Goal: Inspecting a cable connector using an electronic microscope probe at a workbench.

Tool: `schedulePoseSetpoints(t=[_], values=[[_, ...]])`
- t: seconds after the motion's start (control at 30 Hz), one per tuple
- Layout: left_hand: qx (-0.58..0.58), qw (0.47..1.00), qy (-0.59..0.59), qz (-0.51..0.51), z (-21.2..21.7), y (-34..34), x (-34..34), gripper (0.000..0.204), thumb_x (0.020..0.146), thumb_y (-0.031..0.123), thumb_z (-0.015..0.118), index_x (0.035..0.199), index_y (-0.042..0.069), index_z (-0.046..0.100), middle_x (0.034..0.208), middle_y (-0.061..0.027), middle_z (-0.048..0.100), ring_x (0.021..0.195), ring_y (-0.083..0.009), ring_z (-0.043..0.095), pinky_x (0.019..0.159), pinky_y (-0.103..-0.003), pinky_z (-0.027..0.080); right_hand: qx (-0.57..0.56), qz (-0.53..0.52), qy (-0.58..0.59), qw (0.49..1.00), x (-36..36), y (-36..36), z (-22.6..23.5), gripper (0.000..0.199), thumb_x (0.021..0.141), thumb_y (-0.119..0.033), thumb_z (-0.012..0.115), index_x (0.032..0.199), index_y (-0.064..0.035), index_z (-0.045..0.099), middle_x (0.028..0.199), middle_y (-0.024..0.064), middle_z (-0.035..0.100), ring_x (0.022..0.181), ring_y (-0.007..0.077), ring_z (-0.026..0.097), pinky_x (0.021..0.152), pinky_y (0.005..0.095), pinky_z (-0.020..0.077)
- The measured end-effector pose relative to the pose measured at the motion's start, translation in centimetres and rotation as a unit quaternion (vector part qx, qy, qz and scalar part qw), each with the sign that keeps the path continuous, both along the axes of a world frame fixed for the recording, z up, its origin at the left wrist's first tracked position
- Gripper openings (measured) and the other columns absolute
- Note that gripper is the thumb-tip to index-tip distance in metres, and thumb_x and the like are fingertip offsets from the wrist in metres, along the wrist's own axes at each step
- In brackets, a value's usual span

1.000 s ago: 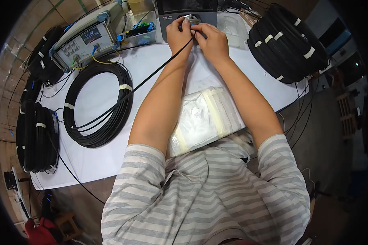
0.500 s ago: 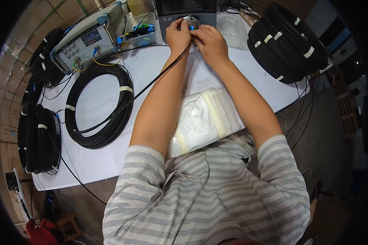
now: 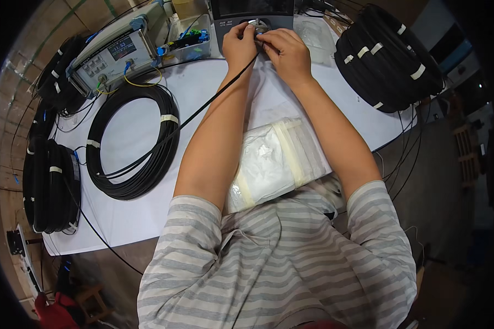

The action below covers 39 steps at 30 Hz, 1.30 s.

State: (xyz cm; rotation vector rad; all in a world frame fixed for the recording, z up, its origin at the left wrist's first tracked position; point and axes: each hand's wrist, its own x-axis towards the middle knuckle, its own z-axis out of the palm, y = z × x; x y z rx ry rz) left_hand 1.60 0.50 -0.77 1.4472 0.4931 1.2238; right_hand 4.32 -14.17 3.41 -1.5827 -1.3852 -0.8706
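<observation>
Both my hands are at the far edge of the white table, against the front of a dark grey device. My left hand pinches the end of a thin black cable that runs back to a black cable coil lying flat on the table. My right hand is closed on the same cable end, with a small blue connector part at its fingertips. The fingers hide the exact spot where the cable meets the device.
A grey test instrument with a display stands at the back left, with a clear box of small parts beside it. More black coils lie at the left and back right. A taped white plastic bundle lies between my forearms.
Both hands have shifted slightly toward the device, keeping hold of the cable end. The coils and the bundle have not moved.
</observation>
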Motion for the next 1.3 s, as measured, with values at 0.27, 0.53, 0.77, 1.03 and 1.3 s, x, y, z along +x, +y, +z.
schedulePoseSetpoints(t=[0.27, 0.53, 0.77, 1.03, 1.3], values=[[-0.006, 1.000, 0.005, -0.002, 0.2, -0.7, -0.3, 0.037, 0.091, 0.031, 0.070, 0.112, 0.002, 0.074, 0.108, -0.0186, 0.067, 0.099, -0.0299, 0.067, 0.090, -0.038, 0.052, -0.006, -0.020, -0.007, 1.000, 0.3, 0.3, 0.2, 0.017, 0.081, -0.012, 0.075, 0.099, -0.0144, 0.076, 0.094, 0.0013, 0.073, 0.096, 0.0248, 0.066, 0.083, 0.0372, 0.0546], [0.016, 1.000, 0.012, -0.008, 0.2, 0.0, -0.7, 0.036, 0.093, 0.032, 0.069, 0.112, 0.002, 0.074, 0.108, -0.0174, 0.067, 0.097, -0.0282, 0.067, 0.088, -0.037, 0.052, 0.004, 0.003, 0.039, 0.999, 0.1, 0.2, -0.5, 0.030, 0.081, -0.011, 0.077, 0.111, -0.0119, 0.073, 0.108, 0.0054, 0.069, 0.104, 0.0279, 0.064, 0.088, 0.0383, 0.0530], [0.058, 0.998, 0.032, 0.012, 0.8, -0.7, -1.4, 0.032, 0.095, 0.032, 0.068, 0.112, 0.006, 0.075, 0.105, -0.0156, 0.066, 0.092, -0.0257, 0.067, 0.085, -0.037, 0.053, 0.010, -0.017, 0.107, 0.994, 1.6, 0.3, -2.2, 0.053, 0.079, -0.017, 0.081, 0.129, -0.0099, 0.062, 0.120, 0.0110, 0.061, 0.111, 0.0331, 0.061, 0.094, 0.0408, 0.0510], [0.116, 0.990, 0.059, 0.053, 1.9, -2.1, -2.5, 0.028, 0.097, 0.028, 0.067, 0.113, 0.007, 0.076, 0.102, -0.0119, 0.064, 0.087, -0.0212, 0.065, 0.080, -0.032, 0.053, -0.039, -0.019, 0.164, 0.986, 1.2, 1.2, -1.7, 0.059, 0.078, -0.010, 0.080, 0.133, -0.0103, 0.058, 0.123, 0.0115, 0.063, 0.109, 0.0333, 0.064, 0.091, 0.0394, 0.0534], [0.117, 0.991, 0.053, 0.041, 2.2, -2.3, -3.0, 0.024, 0.098, 0.024, 0.066, 0.114, 0.008, 0.075, 0.108, -0.0123, 0.063, 0.086, -0.0220, 0.066, 0.081, -0.033, 0.054, -0.021, -0.034, 0.195, 0.980, 1.4, 2.3, -1.8, 0.054, 0.078, -0.011, 0.080, 0.128, -0.0072, 0.059, 0.118, 0.0130, 0.065, 0.105, 0.0305, 0.066, 0.088, 0.0385, 0.0541]])
